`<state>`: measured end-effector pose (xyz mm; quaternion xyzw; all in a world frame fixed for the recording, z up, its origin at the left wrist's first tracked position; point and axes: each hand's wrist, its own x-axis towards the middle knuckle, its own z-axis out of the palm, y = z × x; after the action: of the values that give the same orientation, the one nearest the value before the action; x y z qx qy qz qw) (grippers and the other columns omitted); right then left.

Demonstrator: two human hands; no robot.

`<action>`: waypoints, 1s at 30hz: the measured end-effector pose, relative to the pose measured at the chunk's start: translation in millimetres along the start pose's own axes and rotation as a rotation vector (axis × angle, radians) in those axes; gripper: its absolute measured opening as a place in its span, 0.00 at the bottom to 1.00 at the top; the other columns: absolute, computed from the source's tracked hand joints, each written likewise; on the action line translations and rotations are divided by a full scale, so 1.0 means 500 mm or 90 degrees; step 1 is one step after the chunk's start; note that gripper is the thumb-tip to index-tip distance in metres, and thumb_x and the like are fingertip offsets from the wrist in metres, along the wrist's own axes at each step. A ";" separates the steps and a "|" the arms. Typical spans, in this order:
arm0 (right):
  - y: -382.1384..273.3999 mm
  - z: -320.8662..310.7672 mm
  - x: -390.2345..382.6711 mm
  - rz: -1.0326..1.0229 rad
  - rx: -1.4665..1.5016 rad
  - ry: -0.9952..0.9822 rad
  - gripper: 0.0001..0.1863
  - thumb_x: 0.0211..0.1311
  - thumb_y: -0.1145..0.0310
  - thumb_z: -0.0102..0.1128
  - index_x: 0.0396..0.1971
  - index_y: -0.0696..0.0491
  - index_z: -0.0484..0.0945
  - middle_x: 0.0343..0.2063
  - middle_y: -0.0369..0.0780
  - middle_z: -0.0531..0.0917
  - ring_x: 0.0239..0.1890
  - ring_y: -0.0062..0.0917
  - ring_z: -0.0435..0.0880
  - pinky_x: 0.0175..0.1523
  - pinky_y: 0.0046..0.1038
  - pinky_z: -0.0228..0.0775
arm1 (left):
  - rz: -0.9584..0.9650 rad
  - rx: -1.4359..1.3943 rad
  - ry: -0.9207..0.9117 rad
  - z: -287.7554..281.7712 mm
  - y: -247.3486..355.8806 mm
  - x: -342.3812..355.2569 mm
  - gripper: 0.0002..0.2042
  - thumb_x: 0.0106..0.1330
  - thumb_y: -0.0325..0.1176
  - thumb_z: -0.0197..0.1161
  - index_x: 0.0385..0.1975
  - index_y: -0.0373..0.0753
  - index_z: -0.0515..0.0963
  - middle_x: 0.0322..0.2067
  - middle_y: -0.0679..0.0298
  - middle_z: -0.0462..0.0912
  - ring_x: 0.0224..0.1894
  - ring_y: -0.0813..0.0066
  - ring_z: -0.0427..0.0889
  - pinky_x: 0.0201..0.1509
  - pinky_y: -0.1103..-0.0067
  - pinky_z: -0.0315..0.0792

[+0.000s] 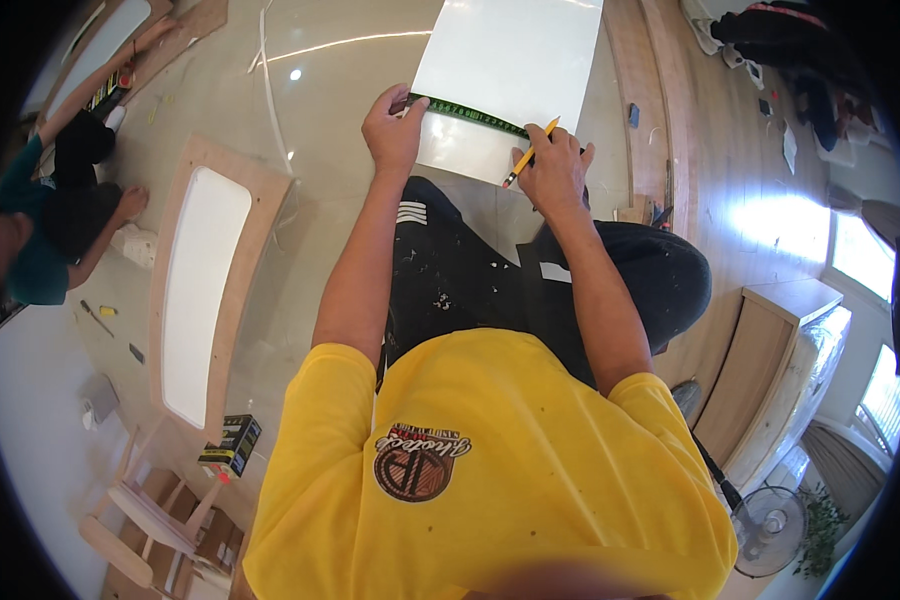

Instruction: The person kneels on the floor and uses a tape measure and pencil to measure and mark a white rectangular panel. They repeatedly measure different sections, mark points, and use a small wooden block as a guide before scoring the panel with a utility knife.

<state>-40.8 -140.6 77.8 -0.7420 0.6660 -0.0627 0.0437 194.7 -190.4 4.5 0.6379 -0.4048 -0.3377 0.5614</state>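
Note:
A glossy white sheet (510, 55) lies on the floor in front of my knees. Across its near part stretches a dark green tape measure blade (470, 113) with pale markings. My left hand (394, 138) pinches the blade at the sheet's left edge, thumb on top. At the right side, my right hand (554, 178) is closed around a yellow pencil (533, 150), which slants with its lower end toward me. The blade's right end runs in under those fingers. Something dark shows beside them, but I cannot tell whether it is the tape's case.
To the left lies a curved wooden frame (173, 290) with a white inset, near a black-and-yellow box (232, 444). A co-worker (45, 225) sits at the far left. Long wooden boards (642, 100) lie right of the sheet. A wooden cabinet (760, 350) and fan (773, 530) stand at right.

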 end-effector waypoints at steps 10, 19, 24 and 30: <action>-0.050 -0.028 0.006 -0.080 0.091 0.153 0.25 0.64 0.55 0.71 0.58 0.50 0.82 0.43 0.42 0.81 0.53 0.38 0.81 0.68 0.65 0.57 | 0.005 0.059 0.014 0.002 0.018 -0.011 0.20 0.57 0.27 0.77 0.50 0.32 0.85 0.45 0.54 0.90 0.47 0.65 0.88 0.55 0.71 0.80; -0.160 0.057 0.045 0.093 0.777 0.020 0.16 0.74 0.66 0.61 0.50 0.63 0.86 0.40 0.45 0.90 0.36 0.21 0.88 0.43 0.23 0.81 | 0.027 0.044 -0.007 -0.004 0.008 -0.003 0.21 0.57 0.29 0.79 0.51 0.32 0.84 0.46 0.55 0.89 0.47 0.65 0.87 0.55 0.72 0.80; -0.139 0.085 0.059 0.040 0.673 0.019 0.13 0.70 0.68 0.67 0.46 0.62 0.87 0.34 0.40 0.91 0.32 0.19 0.88 0.42 0.21 0.81 | 0.042 0.083 -0.018 -0.007 0.012 -0.008 0.23 0.55 0.30 0.80 0.51 0.33 0.84 0.46 0.56 0.87 0.48 0.64 0.87 0.54 0.71 0.80; -0.148 0.078 0.074 0.187 0.734 -0.057 0.14 0.68 0.66 0.70 0.45 0.61 0.88 0.33 0.39 0.91 0.32 0.18 0.88 0.41 0.20 0.80 | 0.064 0.120 -0.028 -0.008 0.018 -0.007 0.24 0.54 0.32 0.82 0.52 0.34 0.85 0.46 0.58 0.86 0.47 0.67 0.86 0.52 0.73 0.79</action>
<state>41.5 -170.2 51.5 -0.5006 0.6175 -0.3764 0.4758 195.5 -185.7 13.9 0.6590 -0.4785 -0.2834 0.5064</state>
